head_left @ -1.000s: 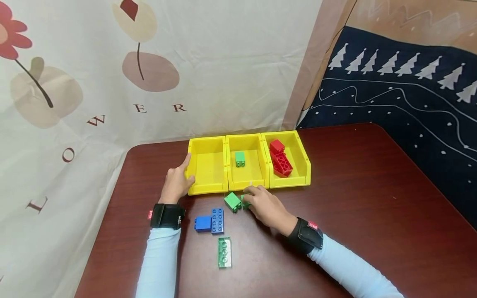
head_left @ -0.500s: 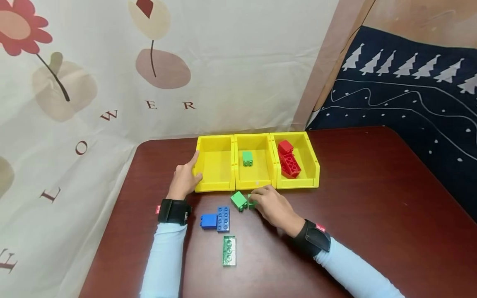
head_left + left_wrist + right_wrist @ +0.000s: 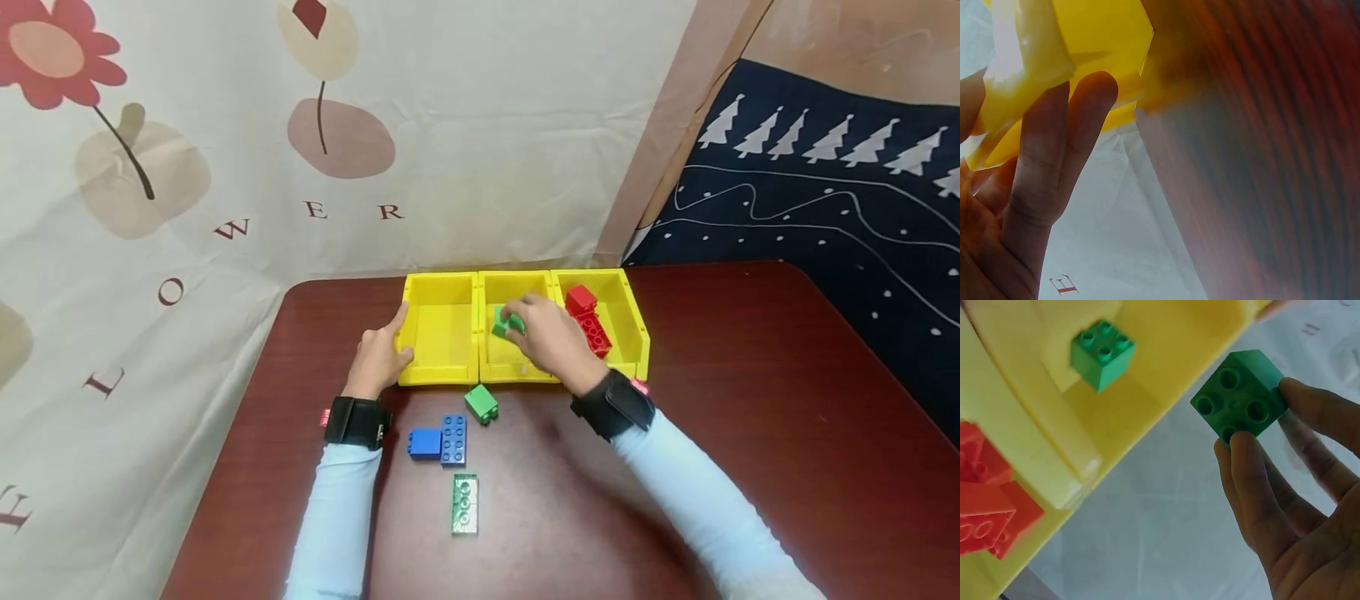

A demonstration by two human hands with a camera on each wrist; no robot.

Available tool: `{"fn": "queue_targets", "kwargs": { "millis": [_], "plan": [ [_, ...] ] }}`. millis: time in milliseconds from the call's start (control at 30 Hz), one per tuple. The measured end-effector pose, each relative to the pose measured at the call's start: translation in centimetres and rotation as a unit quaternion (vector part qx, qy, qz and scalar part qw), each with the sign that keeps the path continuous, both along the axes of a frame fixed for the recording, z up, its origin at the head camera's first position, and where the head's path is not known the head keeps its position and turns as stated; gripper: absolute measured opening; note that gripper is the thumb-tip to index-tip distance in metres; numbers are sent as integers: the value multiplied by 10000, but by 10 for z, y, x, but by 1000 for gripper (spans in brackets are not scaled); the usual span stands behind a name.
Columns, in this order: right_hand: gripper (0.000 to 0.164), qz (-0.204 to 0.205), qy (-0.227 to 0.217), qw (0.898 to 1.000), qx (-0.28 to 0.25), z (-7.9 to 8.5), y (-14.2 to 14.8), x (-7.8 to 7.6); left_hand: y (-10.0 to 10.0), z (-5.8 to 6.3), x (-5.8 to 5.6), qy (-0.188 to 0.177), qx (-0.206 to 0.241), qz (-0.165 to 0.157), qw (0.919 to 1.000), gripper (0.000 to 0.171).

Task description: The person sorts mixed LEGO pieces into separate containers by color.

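Note:
Over the middle yellow bin [image 3: 498, 367], my right hand [image 3: 553, 337] pinches a green toy brick [image 3: 1238, 394] between thumb and fingertips, its studs facing the wrist camera. Another green brick [image 3: 1101, 357] lies inside that bin, just beyond the held one. My left hand [image 3: 375, 360] grips the side wall of the left yellow bin [image 3: 441, 333], index finger along the wall and thumb near the front corner. In the left wrist view the yellow wall [image 3: 1029, 56] sits between thumb and fingers.
Red bricks [image 3: 588, 321] lie in the right yellow bin [image 3: 639, 368]. In front of the bins, a green brick [image 3: 482, 403], two blue bricks [image 3: 453, 440] side by side and a clear green brick [image 3: 465, 505] rest on the brown table [image 3: 750, 400]. A cloth hangs behind.
My right hand has lifted a green brick from the table in front of the bins and carried it forward over the middle bin. The left hand keeps its place; the head view has shifted slightly.

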State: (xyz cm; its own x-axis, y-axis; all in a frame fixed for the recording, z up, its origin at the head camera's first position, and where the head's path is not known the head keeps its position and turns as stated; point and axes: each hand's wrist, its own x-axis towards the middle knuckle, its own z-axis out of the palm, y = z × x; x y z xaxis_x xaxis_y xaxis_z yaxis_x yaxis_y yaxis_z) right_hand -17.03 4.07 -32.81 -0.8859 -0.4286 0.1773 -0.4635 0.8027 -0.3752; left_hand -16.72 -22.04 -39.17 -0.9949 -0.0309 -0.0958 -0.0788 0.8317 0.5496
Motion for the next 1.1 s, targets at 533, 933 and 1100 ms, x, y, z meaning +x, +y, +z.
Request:
{"fn": "queue_targets", "kwargs": {
  "millis": [533,933,1100],
  "plan": [
    [11,-973,-911,9883,739,-17,-32,-75,2,1,1,-6,22,-1,10000,80],
    [16,-1044,-869,9852,1044,-26,-36,-78,1,1,0,4,3,23,10000,80],
    [17,-1094,-847,9851,1024,-28,-36,-76,1,1,1,-41,-18,38,10000,79]
  ]
}}
